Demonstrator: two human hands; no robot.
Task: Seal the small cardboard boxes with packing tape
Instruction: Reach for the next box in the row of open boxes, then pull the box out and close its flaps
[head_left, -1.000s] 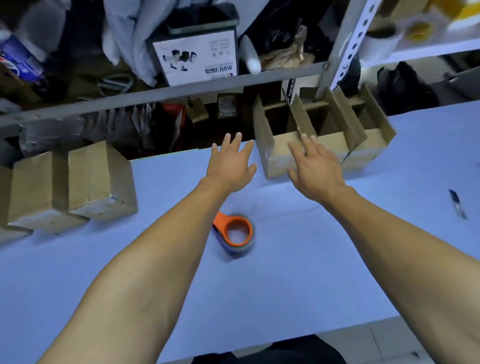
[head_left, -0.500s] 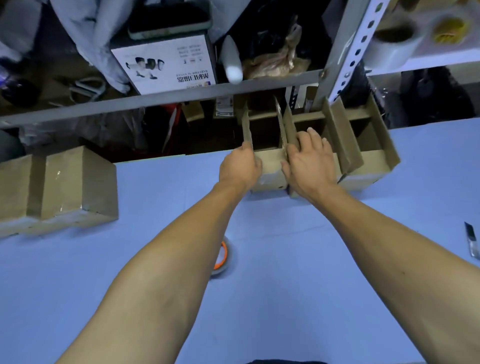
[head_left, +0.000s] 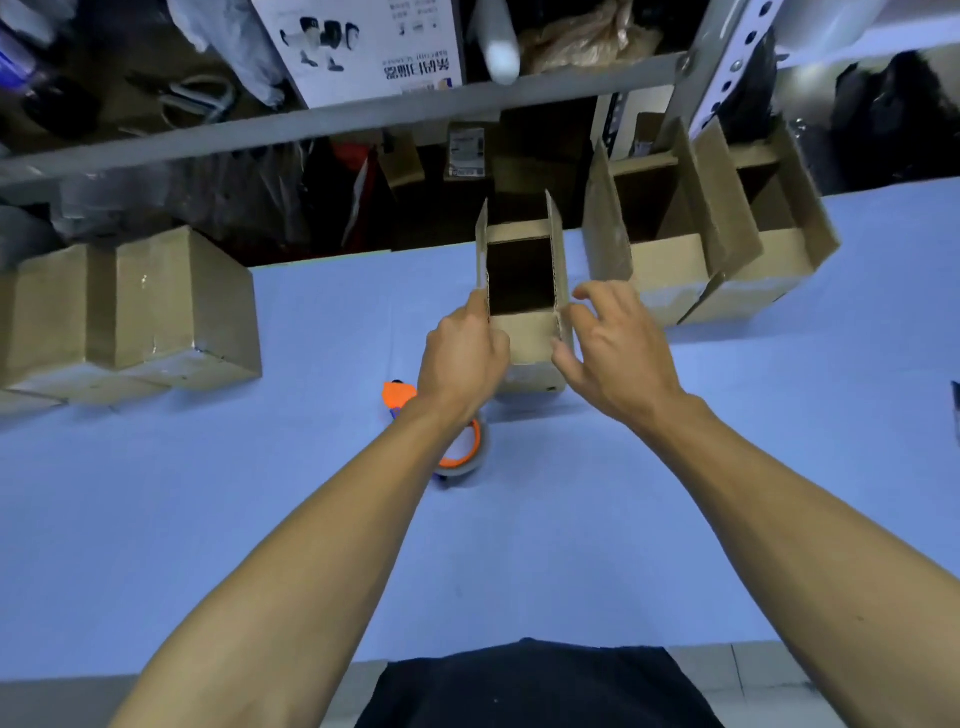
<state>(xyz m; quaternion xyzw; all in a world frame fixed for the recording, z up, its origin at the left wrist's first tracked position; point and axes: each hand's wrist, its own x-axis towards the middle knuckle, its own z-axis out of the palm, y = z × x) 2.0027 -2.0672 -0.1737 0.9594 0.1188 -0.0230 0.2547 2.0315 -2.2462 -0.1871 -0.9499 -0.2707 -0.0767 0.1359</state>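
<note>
A small open cardboard box (head_left: 524, 338) stands on the blue table (head_left: 208, 519) in the middle, its two side flaps upright. My left hand (head_left: 462, 358) grips its left side, thumb up along the left flap. On the box's right side, my right hand (head_left: 613, 348) has its thumb on the front corner and its curled fingers behind the right flap. An orange tape dispenser (head_left: 460, 454) with a roll of tape lies just in front of the box, partly hidden under my left wrist.
Two more open boxes (head_left: 670, 270) stand at the back right against the shelf. Closed boxes (head_left: 171, 312) sit at the left edge. A utility knife (head_left: 955, 410) lies at the far right. A cluttered metal shelf (head_left: 363, 119) runs behind the table.
Both hands reached the leftmost open box in the back row, took hold of it and pulled it away from the other boxes toward me, next to the tape dispenser.
</note>
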